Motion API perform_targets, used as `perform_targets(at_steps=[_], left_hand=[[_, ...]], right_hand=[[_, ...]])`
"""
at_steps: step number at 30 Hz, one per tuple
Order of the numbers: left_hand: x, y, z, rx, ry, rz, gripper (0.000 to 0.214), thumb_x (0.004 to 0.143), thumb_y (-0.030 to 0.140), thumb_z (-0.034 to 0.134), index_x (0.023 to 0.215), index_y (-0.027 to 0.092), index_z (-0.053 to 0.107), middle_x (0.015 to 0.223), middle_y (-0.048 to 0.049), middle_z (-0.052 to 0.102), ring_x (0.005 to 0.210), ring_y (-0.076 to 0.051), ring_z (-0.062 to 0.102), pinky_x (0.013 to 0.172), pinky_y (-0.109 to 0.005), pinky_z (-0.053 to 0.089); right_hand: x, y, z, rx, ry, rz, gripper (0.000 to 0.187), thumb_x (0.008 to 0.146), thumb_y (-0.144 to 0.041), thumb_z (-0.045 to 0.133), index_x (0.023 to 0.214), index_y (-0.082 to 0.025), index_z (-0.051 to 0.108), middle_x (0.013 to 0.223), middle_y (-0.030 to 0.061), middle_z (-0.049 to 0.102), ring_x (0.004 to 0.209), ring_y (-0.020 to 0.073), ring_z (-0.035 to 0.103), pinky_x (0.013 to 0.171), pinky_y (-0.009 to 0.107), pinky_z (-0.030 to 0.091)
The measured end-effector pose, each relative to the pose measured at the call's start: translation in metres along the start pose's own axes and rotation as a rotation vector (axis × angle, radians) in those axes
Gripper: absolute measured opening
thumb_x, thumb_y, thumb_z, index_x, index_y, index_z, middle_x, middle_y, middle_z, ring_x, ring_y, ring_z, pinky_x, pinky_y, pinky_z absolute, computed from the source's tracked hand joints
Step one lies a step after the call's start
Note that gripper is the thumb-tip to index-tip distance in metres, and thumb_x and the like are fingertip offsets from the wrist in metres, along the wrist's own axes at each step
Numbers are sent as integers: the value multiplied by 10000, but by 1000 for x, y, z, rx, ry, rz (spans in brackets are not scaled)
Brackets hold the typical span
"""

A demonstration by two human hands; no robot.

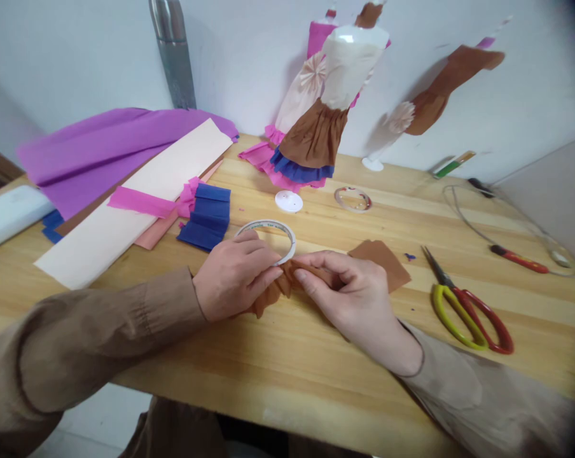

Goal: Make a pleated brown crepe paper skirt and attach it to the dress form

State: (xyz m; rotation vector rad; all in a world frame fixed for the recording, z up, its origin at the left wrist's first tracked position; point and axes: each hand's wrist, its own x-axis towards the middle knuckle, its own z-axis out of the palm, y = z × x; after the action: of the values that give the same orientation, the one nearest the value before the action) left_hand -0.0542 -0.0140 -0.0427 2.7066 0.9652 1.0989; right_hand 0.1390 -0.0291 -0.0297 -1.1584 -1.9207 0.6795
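Both my hands meet at the middle of the wooden table (278, 343). My left hand (235, 275) is closed, its fingertips pinching gathered folds of a brown crepe paper strip (385, 262). My right hand (347, 289) is closed too, pinching the same brown paper from the other side. The paper's flat end sticks out past my right hand. A roll of white tape (268, 236) lies just behind my left hand's fingers.
Scissors (464, 312) with yellow and red handles lie to the right. A folded blue crepe piece (206, 216), pink, cream (139, 203) and purple paper sheets (106, 149) lie at left. A mannequin in a paper dress (325, 108) stands behind, with a white disc (289, 201) and a tape ring (353, 199).
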Motion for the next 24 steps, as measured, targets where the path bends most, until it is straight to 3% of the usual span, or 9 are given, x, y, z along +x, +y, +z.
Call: perform_targets(at_steps=[24], left_hand=[[-1,2,2,34,-31,-48,214,917,201,472,760,144,605,723,-41,642,712,-161,540,668,-283,476]], right_hand=[[-6,3,5,-76,28,-109,120,813,-173,606,858,-180,717,651,2,717,461,100,586,446,204,488]])
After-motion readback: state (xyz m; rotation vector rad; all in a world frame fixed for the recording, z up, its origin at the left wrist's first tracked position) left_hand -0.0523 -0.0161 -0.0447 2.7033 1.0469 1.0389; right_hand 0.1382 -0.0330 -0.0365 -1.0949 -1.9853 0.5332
